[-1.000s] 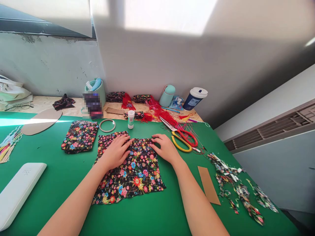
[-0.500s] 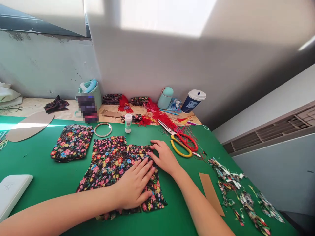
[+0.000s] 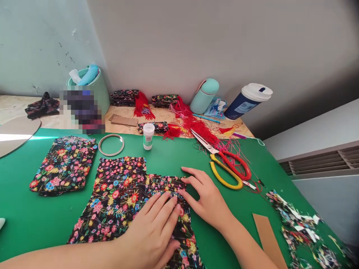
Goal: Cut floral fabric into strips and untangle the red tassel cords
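A piece of black floral fabric (image 3: 114, 198) lies spread on the green table mat, with a notch in its far edge and a folded strip along its right part. My left hand (image 3: 153, 228) rests flat on the fabric, fingers stretched out and pointing away from me. At the fabric's right edge is my right hand (image 3: 206, 198), its fingers apart and the tips touching the corner of the folded strip. A folded stack of the same fabric (image 3: 66, 164) sits to the left. Beyond the notch stands a glue stick (image 3: 148, 137), capped in white.
Scissors (image 3: 221, 160) with red and yellow handles lie right of my right hand. A brown card strip (image 3: 269, 239) and fabric scraps (image 3: 300, 224) are further right. A metal ring (image 3: 111, 154), red tassels (image 3: 202, 129), a mint bottle (image 3: 204, 97) and a lidded cup (image 3: 248, 101) stand or lie behind.
The head view has moved closer, so things look larger and further toward the sides. My hands stay on the fabric in nearly the same places.
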{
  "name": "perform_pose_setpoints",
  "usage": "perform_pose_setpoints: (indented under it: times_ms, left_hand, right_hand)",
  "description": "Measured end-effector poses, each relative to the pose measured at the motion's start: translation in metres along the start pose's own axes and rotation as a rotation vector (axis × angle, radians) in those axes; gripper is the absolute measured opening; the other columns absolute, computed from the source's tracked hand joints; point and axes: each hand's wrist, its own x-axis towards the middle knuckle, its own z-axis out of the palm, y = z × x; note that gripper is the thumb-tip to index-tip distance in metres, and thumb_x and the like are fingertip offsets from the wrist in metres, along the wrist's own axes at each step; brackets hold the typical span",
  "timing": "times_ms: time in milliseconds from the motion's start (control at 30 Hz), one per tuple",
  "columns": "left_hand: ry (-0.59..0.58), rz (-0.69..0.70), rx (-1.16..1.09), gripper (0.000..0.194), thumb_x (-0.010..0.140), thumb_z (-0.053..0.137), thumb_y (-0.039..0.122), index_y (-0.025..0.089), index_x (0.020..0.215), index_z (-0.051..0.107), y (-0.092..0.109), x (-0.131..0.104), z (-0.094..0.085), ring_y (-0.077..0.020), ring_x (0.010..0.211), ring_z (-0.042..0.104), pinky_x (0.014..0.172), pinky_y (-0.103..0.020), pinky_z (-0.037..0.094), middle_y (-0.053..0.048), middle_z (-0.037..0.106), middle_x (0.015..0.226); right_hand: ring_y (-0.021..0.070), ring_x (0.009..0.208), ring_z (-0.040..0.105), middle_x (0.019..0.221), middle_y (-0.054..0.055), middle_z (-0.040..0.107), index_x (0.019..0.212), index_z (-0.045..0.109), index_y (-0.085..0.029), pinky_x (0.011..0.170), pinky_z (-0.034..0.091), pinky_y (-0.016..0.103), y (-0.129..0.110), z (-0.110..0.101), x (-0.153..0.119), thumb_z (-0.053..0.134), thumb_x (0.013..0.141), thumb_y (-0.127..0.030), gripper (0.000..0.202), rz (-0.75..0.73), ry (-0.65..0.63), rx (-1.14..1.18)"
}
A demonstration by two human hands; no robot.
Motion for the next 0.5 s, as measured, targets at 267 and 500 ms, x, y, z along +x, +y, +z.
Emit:
perform_pose_setpoints:
  times_ms: [267,500]
  left_hand:
    - [0.021,-0.109,0.126,0.073,0.09,0.035,0.05,0.004,0.146,0.021,-0.0044,0.0007,0.0058,-0.0309,0.139,0.023,0.113,-0.04,0.022,-0.017,0.032,0.149]
    - [0.008,-0.128,0.071,0.072,0.091,0.035,0.048,0.009,0.148,0.015,-0.0051,-0.0003,0.0085,-0.0316,0.138,0.026,0.112,-0.043,0.024,-0.016,0.029,0.15]
  right_hand:
    - [0.0294,0.11,0.056,0.122,0.014,0.06,0.097,0.058,-0.023,0.092,0.047,0.051,0.0005,0.0002,-0.0008,0.056,0.085,-0.032,0.015,0.015,-0.019,0.009]
    - [0.0285,0.117,0.053,0.125,0.012,0.058,0.118,0.052,-0.024,0.096,0.046,0.049,0.0026,-0.0026,-0.0032,0.058,0.083,-0.03,0.036,0.031,-0.033,0.058]
